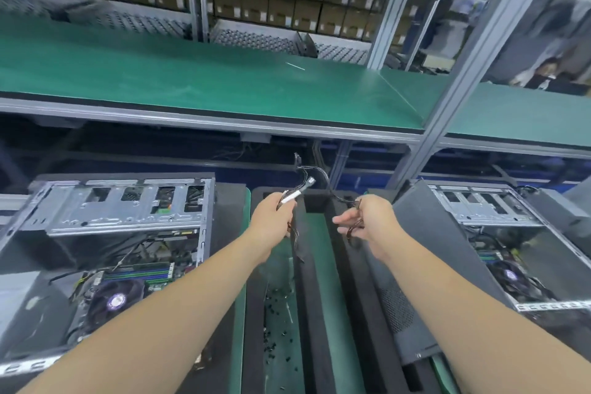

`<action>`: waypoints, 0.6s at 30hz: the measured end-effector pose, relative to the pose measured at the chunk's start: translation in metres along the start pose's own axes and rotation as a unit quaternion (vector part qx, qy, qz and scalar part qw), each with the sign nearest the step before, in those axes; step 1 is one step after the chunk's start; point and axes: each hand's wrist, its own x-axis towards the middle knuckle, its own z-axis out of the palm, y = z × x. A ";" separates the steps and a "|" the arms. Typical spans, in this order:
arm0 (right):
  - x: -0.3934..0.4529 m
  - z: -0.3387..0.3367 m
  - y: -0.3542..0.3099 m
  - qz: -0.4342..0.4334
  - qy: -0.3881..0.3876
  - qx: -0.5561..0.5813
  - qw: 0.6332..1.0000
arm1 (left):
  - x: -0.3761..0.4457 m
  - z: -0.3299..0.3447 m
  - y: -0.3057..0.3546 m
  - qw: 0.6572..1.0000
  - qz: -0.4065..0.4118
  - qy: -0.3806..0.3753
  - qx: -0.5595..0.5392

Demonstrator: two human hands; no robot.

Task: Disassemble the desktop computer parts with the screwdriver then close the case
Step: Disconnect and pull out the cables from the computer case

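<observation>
My left hand [275,214] grips a bundle of dark cables [307,181] with a white sleeve and small connectors, held above a black foam tray [332,265]. My right hand [367,221] pinches another dark part of the cables near its fingers. An open desktop case [105,233] lies on its side at the left, showing a fan, memory sticks and wiring. A second open case [499,233] lies at the right, with a dark side panel [412,269] leaning against it. No screwdriver is visible.
Several small black screws [275,323] lie in the foam tray's left slot over the green mat. A green shelf [192,80] runs overhead on grey metal posts [460,83]. Racks of cardboard boxes stand behind. A person sits at the far right.
</observation>
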 end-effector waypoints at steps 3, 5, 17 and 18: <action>0.002 -0.017 -0.009 -0.009 0.050 0.078 0.996 | -0.006 -0.014 0.009 0.994 0.048 0.027 0.097; 0.001 -0.029 -0.016 -0.031 0.040 0.079 0.996 | -0.012 -0.020 0.017 0.985 0.074 0.029 0.152; -0.023 -0.027 0.011 -0.117 -0.256 -0.186 0.941 | -0.051 0.012 0.042 0.972 0.112 0.064 0.198; -0.025 -0.022 0.012 -0.102 -0.262 -0.167 0.945 | -0.054 0.013 0.042 0.967 0.118 0.079 0.211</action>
